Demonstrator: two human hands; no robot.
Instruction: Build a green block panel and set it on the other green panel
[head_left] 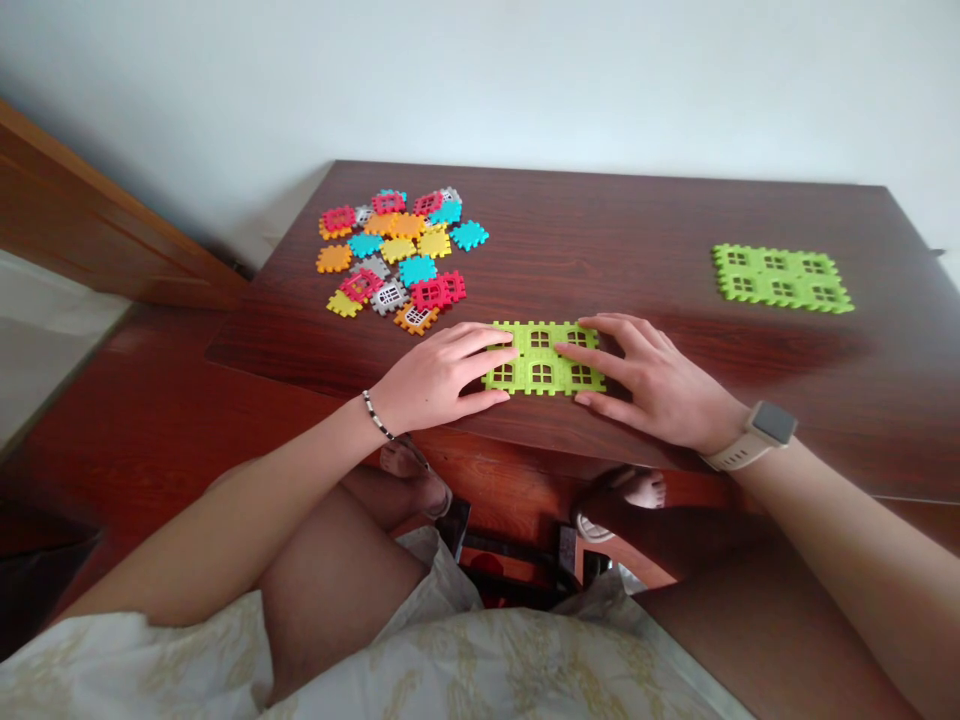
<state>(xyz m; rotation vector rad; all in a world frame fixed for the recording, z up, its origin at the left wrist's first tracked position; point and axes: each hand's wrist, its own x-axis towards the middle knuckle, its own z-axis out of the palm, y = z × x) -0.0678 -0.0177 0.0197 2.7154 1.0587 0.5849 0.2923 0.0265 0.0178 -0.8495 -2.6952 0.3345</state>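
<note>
A lime-green interlocking window panel (541,357) with toothed edges lies flat near the front of the table, its several window openings in two rows. My left hand (431,378) rests at its left end, fingers spread and touching the edge and top. Over the right end, my right hand (664,385) lies with its fingers apart, the tips on the panel. Both hands are open rather than wrapped round it. A similar lime-green panel (778,277) lies apart from the hands, farther back on the right.
A loose spread of small toothed tiles covers the table's back left, among them a blue tile (417,270), a yellow tile (398,250) and an orange tile (334,259). The dark wooden table (600,240) backs onto a pale wall (555,80).
</note>
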